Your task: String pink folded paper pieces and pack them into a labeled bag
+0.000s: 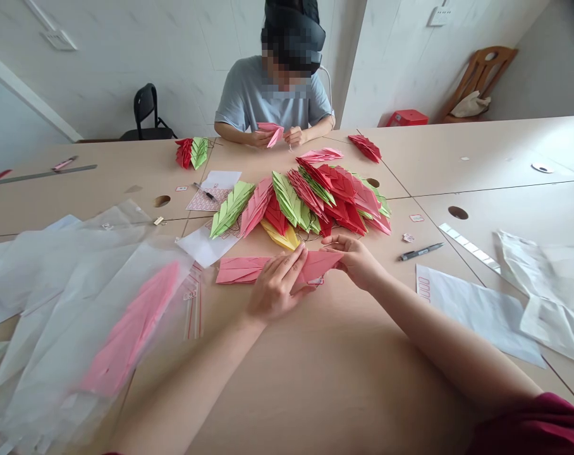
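A long pink folded paper piece (242, 269) lies on the beige table (325, 366) in front of me. My left hand (275, 287) rests on its middle, fingers laid flat and pressing it down. My right hand (356, 259) pinches the pointed right end of the same pink paper between thumb and fingers. Just beyond my hands lies a fanned pile of folded paper leaves (310, 202) in green, pink, red and yellow.
A person in a grey shirt (272, 95) sits opposite, holding pink folded paper (271, 133). Clear plastic bags (78, 297), one holding pink paper, lie at left. A pen (420, 251), white sheets (476, 309) and more bags lie at right. Cable holes (457, 212) dot the table.
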`<state>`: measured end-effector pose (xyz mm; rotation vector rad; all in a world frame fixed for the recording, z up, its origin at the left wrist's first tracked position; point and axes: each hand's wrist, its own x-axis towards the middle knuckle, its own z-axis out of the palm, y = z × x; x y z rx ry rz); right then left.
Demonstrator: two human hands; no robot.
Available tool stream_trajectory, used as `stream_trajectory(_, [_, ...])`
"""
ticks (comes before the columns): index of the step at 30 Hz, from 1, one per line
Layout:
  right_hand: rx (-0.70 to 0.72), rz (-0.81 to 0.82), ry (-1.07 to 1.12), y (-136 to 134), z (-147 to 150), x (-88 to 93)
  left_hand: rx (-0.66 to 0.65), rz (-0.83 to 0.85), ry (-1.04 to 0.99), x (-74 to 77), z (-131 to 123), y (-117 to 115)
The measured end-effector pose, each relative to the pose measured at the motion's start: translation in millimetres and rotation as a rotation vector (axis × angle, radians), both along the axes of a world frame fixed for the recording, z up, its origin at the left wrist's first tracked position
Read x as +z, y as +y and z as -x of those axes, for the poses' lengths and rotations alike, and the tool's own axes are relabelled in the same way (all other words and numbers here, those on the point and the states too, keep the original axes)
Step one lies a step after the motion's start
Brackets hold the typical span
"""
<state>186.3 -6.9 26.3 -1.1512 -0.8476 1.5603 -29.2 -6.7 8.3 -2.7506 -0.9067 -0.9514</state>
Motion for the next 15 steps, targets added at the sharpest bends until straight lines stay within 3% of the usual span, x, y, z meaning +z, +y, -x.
stream_trajectory(3, [-0.006, 0.018, 0.143, -1, 5, 0.3, 0.025, 0.050, -0.039, -4.1, 1, 1])
stream_trajectory(7, [0.264, 0.158, 0.191, -4, 11, 5.6, 0.109, 0.140, -0.172, -9.5, 6, 8])
stream_trajectory(9, [0.413, 0.180, 0.089, -6, 9, 10.3, 0.136, 0.177, -0.226, -10.6, 8, 12])
stream_trajectory(11, [0.478, 0.086, -0.071, -8, 3, 17.8, 0.147, 0.202, -0.255, -10.8, 10, 15])
stream_trajectory(15, [0.424, -0.177, -0.443, -13, -15, 41.3, 0.117, 0.225, -0.242, -11.4, 10, 17])
